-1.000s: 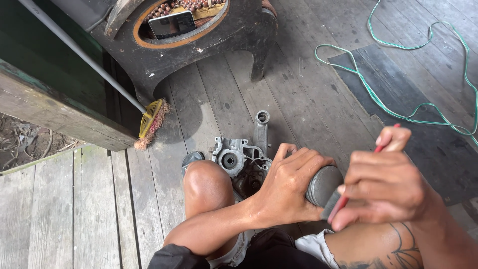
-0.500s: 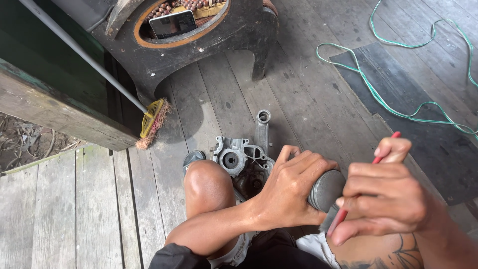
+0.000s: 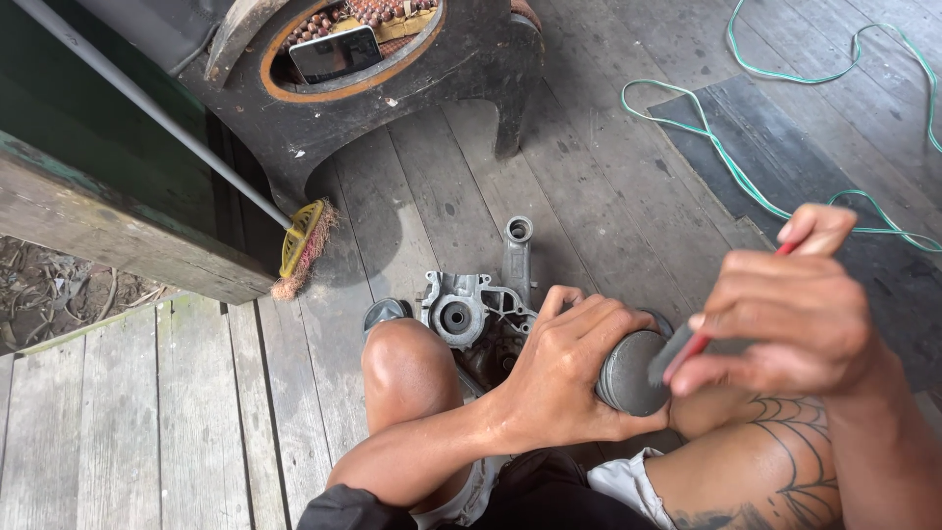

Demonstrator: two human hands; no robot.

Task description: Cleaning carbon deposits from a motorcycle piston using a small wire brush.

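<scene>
While broom (image 3: 302, 247) lies far left on plank floor (image 3: 196, 422), grey metal casting (image 3: 478, 306) sits beyond knee; left hand (image 3: 564, 368) wrapped around grey cylinder (image 3: 628, 373) over lap; right hand (image 3: 785, 314) pinching red-handled brush (image 3: 692, 345), bristles touching cylinder; green cord (image 3: 746, 177) far right.

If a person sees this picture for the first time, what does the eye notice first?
First, the two hands low in the middle: the left hand grips a grey metal cylinder and the right hand puts a red-handled brush to it. Behind them a grey engine casting lies on the plank floor.
</scene>
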